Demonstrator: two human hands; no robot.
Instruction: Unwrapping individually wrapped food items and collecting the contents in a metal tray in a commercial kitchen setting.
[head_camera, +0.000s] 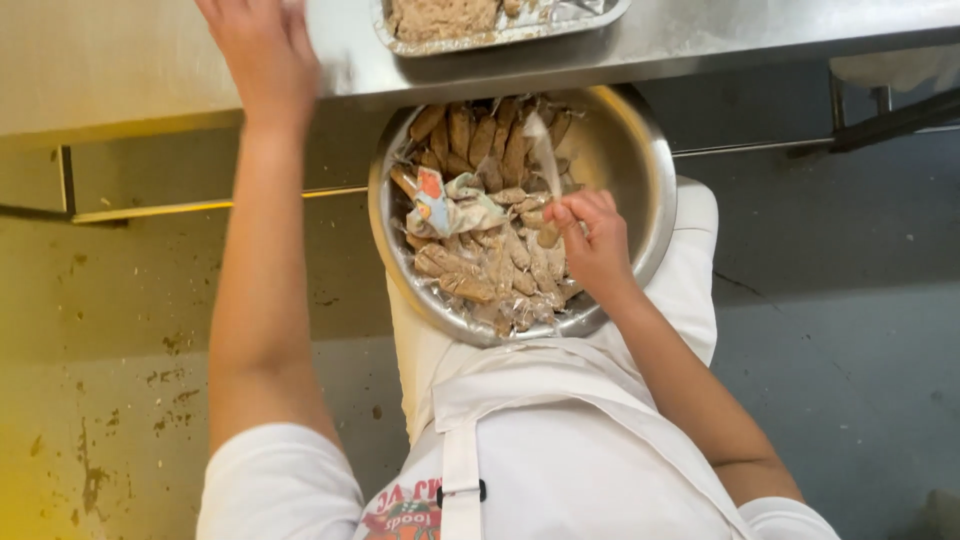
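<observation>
A round metal bowl (640, 170) rests against my white apron, just below the edge of a steel table. It holds several brown, flour-dusted food sticks (480, 140) and a crumpled colourful wrapper (445, 205). My right hand (595, 240) is inside the bowl. Its fingers are closed on a thin, pale translucent strip (542, 150) that rises over the sticks. My left hand (262, 50), blurred, reaches up over the steel table top with its fingers spread and nothing in it.
A foil tray (560, 20) of pale crumb mix sits on the steel table (700, 35) right above the bowl. Under the table run a crossbar (200, 208) and legs. The floor (100, 400) to the left is stained.
</observation>
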